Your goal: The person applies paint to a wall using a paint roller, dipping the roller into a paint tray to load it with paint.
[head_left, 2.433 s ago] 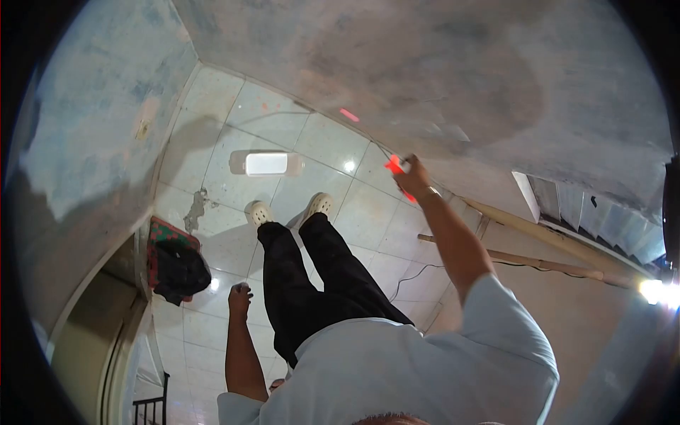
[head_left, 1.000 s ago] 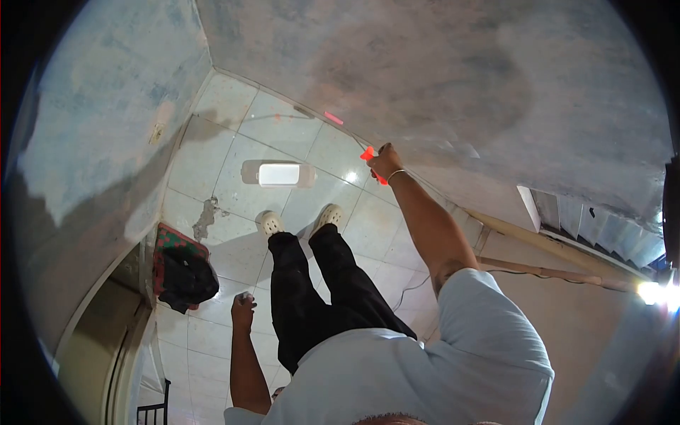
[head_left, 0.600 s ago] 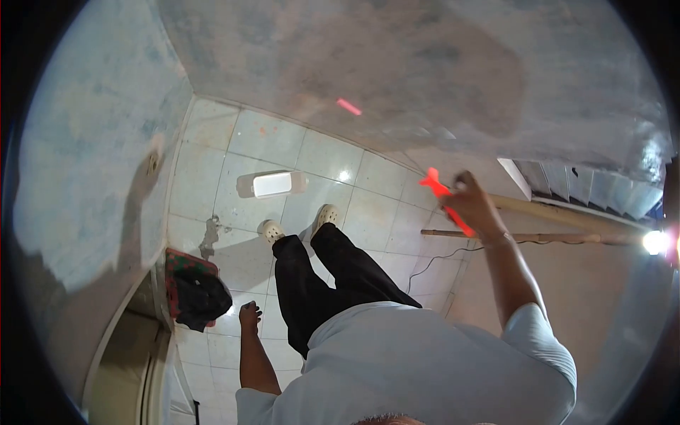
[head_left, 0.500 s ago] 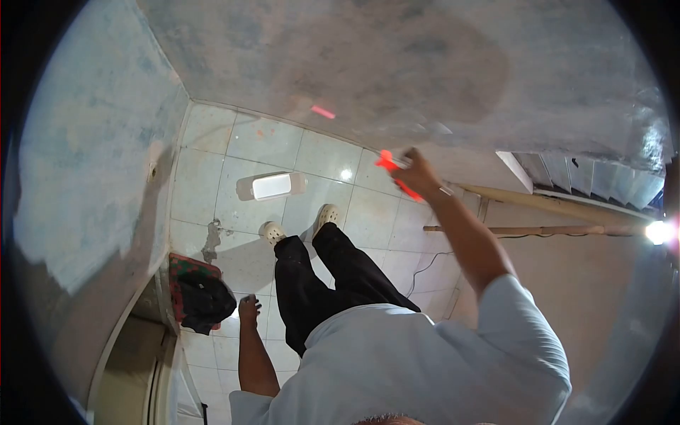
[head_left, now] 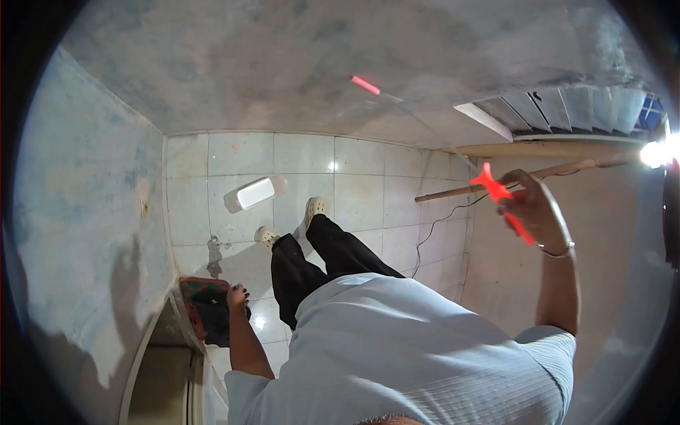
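My right hand (head_left: 531, 205) is closed round the red-orange handle (head_left: 499, 195) of a paint roller, out to the right of my body. A thin rod (head_left: 439, 134) runs from that handle up to a small pink roller head (head_left: 365, 85) at the grey wall (head_left: 283, 64). My left hand (head_left: 239, 294) hangs low at my side, holding nothing, fingers loosely bent and apart. It overlaps the black cloth (head_left: 212, 308) on the floor in this view. Ahead of my feet, a white rectangular tray (head_left: 256, 193) sits on the tiles.
A wooden pole (head_left: 496, 183) and a dark cable (head_left: 425, 241) are on the right, near a bright lamp (head_left: 655, 154). Louvred window panes (head_left: 567, 110) stand at upper right. A doorway (head_left: 159, 375) opens at lower left, beside a patterned mat (head_left: 195, 287).
My right hand has swung right and closer to my body with the roller. The roller head has shifted right along the wall. My left hand stays low; the view has turned slightly.
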`<state>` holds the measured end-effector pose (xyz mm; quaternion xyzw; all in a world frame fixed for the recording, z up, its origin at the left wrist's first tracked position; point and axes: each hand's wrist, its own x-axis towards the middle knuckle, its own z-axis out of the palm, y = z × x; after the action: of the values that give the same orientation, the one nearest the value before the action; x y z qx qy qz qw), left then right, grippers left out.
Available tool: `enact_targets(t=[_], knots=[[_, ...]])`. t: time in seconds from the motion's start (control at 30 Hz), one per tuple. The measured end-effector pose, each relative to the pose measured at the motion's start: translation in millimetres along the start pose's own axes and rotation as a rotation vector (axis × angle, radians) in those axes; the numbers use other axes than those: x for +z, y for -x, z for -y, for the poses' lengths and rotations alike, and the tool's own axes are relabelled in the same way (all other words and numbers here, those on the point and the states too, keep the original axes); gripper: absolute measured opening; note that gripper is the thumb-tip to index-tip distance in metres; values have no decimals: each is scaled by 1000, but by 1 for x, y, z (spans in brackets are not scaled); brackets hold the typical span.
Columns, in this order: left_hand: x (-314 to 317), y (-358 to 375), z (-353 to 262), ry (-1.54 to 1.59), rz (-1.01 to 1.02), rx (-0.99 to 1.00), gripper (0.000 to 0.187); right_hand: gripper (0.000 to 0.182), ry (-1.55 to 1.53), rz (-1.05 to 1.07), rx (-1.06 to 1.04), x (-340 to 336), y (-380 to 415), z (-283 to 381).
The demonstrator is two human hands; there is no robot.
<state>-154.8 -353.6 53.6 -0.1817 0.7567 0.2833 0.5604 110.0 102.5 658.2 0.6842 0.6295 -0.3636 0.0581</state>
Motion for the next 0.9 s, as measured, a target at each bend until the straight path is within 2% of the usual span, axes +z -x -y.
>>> enact_targets(t=[0.07, 0.17, 0.3, 0.37, 0.47, 0.5, 0.6, 0.63, 0.7, 0.8, 0.83, 0.9], knots=[[12, -1, 2, -5, 20, -87, 32, 32, 36, -40, 18, -19, 7, 5], [27, 7, 2, -37, 65, -27, 33, 29, 165, -16, -15, 3, -40, 7], [33, 13, 7, -20, 93, 110, 35, 36, 177, 125, -108, 100, -222, -70], [30, 23, 5, 5, 82, 146, 35, 39, 137, 160, -10, 147, -262, -64], [18, 46, 4, -13, 16, 175, 37, 41, 116, 125, -29, 123, -220, -54], [13, 47, 7, 77, 51, 131, 38, 40, 105, 81, -62, 94, -203, -67], [-1, 12, 47, 93, 136, 42, 39, 33, 122, -75, -80, 10, -91, -46], [0, 6, 55, 102, 138, 49, 39, 32, 50, -58, -96, -14, -56, -45], [5, -2, 61, 61, 79, -70, 40, 29, 122, -129, 4, -31, -14, -26], [30, 14, 42, 98, 24, -73, 42, 32, 155, -120, 26, -8, -53, -31], [38, 15, 37, 84, 39, -45, 42, 30, 245, -147, -75, 12, -89, -43], [56, 27, 14, 55, 58, 17, 43, 33, 170, -45, -80, 65, -181, -79]])
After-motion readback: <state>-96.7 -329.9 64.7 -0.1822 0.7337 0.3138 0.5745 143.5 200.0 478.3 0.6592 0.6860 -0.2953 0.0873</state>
